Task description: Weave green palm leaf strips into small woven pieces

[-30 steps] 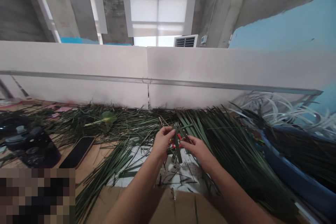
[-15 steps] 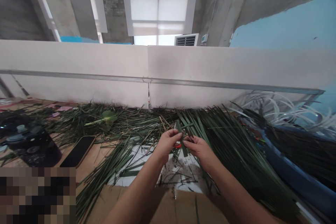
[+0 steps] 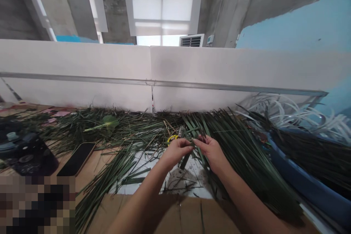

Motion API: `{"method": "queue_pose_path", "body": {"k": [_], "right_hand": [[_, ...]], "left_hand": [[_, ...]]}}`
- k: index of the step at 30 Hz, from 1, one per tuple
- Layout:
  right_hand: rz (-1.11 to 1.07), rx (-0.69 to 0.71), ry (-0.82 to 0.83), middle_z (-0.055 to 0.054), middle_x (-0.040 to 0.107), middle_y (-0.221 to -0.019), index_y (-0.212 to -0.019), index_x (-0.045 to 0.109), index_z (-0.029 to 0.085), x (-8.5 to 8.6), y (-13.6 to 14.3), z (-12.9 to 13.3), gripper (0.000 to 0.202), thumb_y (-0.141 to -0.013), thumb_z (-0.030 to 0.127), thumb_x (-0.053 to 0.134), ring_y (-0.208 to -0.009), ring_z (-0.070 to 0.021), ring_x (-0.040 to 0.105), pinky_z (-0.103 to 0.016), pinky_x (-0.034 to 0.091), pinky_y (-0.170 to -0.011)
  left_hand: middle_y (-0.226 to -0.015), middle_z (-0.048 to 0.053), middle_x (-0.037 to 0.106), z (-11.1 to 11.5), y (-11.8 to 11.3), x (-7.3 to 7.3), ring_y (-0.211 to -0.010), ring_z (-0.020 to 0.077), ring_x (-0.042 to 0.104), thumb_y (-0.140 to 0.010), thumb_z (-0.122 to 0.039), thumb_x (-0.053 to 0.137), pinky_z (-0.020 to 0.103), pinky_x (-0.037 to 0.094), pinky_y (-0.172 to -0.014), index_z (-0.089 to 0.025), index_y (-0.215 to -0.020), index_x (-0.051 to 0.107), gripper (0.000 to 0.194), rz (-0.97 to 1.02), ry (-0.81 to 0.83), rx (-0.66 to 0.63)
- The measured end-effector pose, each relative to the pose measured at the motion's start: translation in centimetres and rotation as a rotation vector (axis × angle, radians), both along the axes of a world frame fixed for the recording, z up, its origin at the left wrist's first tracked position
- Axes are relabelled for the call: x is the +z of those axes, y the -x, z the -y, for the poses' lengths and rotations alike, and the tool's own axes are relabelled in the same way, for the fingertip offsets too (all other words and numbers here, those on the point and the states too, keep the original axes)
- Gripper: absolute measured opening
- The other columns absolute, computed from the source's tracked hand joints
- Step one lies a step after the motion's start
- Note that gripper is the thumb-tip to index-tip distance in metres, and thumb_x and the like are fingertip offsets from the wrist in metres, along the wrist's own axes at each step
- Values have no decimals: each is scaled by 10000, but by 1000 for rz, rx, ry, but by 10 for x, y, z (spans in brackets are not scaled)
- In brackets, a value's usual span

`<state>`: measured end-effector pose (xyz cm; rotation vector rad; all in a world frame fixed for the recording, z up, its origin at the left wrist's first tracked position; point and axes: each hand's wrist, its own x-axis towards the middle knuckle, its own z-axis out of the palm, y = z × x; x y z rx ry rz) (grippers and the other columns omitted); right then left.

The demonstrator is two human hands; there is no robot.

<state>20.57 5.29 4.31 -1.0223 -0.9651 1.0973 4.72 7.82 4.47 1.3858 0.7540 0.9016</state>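
Over the middle of the work surface, my left hand (image 3: 177, 152) pinches a narrow green leaf strip (image 3: 185, 161), which hangs below the fingertips. Close beside it on the right, my right hand (image 3: 210, 151) is closed, its thumb and fingertips meeting the strip's upper part. Something dark and slim shows at the right fingers, too small to make out. Behind my left hand lie scissors with a yellow handle (image 3: 172, 139), their metal blades (image 3: 181, 130) pointing away. Long green leaf strips (image 3: 244, 161) are heaped to the right of my right hand.
A phone (image 3: 76, 159) and a dark bottle (image 3: 27, 153) are at left. Cut leaves (image 3: 109, 172) and a fan-shaped leaf (image 3: 108, 122) lie nearer the middle. A blue tub (image 3: 301, 179) stands at right beside white loops (image 3: 296, 111). A white partition (image 3: 205, 67) runs behind.
The leaf strip has swung lower and now hangs beneath my left fingers. A red handle edge seen by the hands is out of sight; the yellow handle now shows. The view shifted slightly right.
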Motion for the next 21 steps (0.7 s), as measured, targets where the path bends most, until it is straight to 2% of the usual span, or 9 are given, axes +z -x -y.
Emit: {"method": "queue_pose_path", "body": {"k": [3,5,7,9,13,18,21], "right_hand": [[9,40,-8,-6,701,-765,-786,697,208,0,1,2,477,-535,520,957,-712,-186,615,-312,462,-696],[56,52,7,-2,683,-760,-850,715,209,1,-1,3,477,-613,573,912,-668,-163,578,-290,431,-644],[132,53,50,12,637,-706,-905,725,208,2,-2,3,504,-707,663,816,-567,-127,478,-268,339,-548],[202,73,85,24,592,-658,-925,725,207,1,-3,2,552,-746,730,740,-523,-113,401,-264,247,-507],[216,136,81,42,532,-617,-886,702,215,-1,-1,1,558,-695,735,770,-550,-128,426,-268,236,-517],[177,139,86,60,439,-590,-705,607,220,-3,1,1,527,-662,702,814,-540,-116,361,-269,240,-523],[185,137,74,62,410,-588,-664,594,214,-5,1,2,522,-669,684,821,-541,-109,329,-266,223,-518]], "left_hand": [[-674,4,625,1,-2,1,-621,121,515,-668,-455,811,264,383,-642,-164,-733,664,332,65,2,64],[-655,-7,606,0,0,4,-589,116,499,-654,-474,826,261,383,-616,-171,-756,653,363,130,27,115],[-626,-16,587,0,2,8,-564,112,483,-639,-493,842,254,372,-591,-175,-754,640,394,182,49,160],[-606,-18,581,-1,5,12,-558,110,483,-637,-503,849,248,372,-589,-174,-737,628,409,210,50,184],[-613,-19,578,-1,6,12,-561,107,481,-656,-484,832,243,372,-582,-169,-726,623,384,191,27,169],[-617,-26,564,-2,1,6,-559,105,470,-655,-412,807,244,369,-569,-170,-717,629,307,113,-36,150],[-609,-27,562,-3,0,3,-556,107,474,-652,-381,796,248,373,-570,-175,-702,626,272,107,-49,147]]}}
